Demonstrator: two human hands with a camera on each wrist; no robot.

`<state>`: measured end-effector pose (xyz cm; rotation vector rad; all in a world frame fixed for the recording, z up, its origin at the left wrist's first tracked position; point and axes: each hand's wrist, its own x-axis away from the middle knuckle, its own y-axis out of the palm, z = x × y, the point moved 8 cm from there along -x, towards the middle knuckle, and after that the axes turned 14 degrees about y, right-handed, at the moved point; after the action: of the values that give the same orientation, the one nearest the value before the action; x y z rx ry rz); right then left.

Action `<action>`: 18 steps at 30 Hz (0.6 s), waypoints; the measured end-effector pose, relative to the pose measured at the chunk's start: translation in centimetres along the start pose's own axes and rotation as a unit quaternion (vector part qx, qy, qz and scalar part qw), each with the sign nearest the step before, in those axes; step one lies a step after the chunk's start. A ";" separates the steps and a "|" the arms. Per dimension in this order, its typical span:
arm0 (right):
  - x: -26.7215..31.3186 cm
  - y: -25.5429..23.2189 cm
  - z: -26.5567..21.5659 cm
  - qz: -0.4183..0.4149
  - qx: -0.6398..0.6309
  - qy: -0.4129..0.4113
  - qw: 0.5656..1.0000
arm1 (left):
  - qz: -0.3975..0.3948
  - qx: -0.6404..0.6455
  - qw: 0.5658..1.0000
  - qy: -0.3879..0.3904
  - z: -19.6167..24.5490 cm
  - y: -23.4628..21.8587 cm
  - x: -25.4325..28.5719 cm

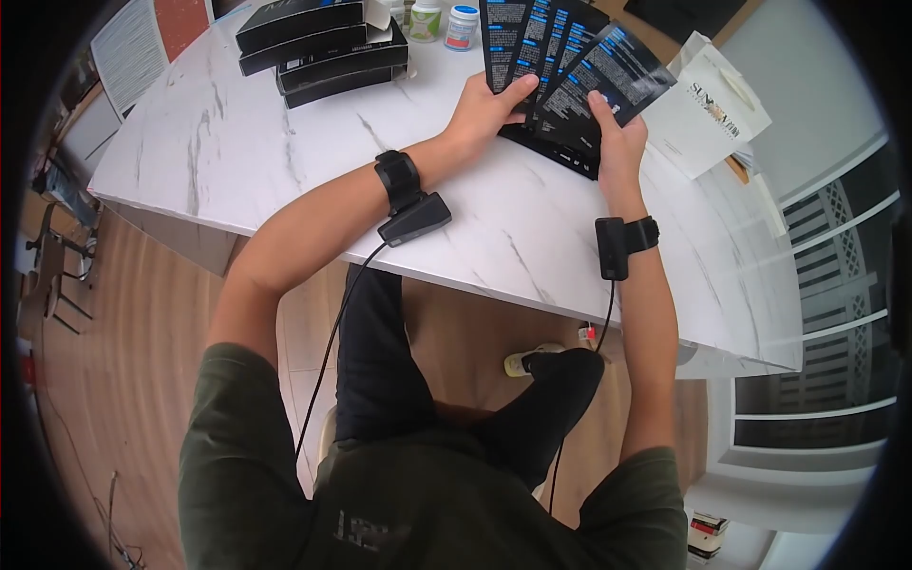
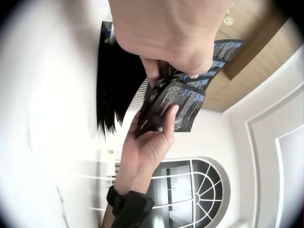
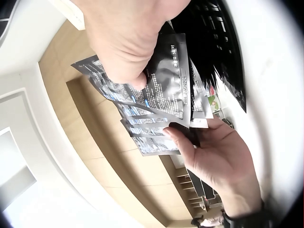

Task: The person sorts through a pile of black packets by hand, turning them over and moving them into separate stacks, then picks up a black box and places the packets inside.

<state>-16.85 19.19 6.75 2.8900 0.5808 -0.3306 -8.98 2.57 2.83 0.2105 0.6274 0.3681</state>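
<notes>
Several fanned sachets (image 1: 608, 78) (in two hands (image 1: 484, 114) (image 1: 622, 147))

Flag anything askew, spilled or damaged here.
The black boxes at the table's far left are stacked crookedly, the upper jutting left past the bottom box, and a pale flap sticks out. No spill or clear damage shows.

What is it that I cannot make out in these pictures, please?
- Number of packets: head view, they overlap and the left hand and right hand cover parts.
- Small print on the packets: head view, too small.
- Far end of the top box: head view, cut off by the upper edge.
- Bottle label wording: head view, too small.
- Bottom of the bag: head view, its front hides it.
</notes>
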 end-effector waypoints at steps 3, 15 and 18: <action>-0.2 0.1 0.2 0.004 -0.006 -0.003 1.000 | 0.004 0.038 0.999 -0.019 -0.1 0.2 -0.2; -0.8 -0.4 1.1 -0.012 -0.112 0.025 0.993 | -0.049 0.085 0.995 -0.026 -0.1 1.5 0.3; -0.5 0.0 1.1 -0.017 -0.104 0.025 0.994 | -0.064 0.086 0.994 -0.025 -0.1 1.9 0.5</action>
<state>-17.46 18.78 5.83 2.6986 0.6331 -0.1892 -9.22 4.47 3.05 0.3417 0.6203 0.1853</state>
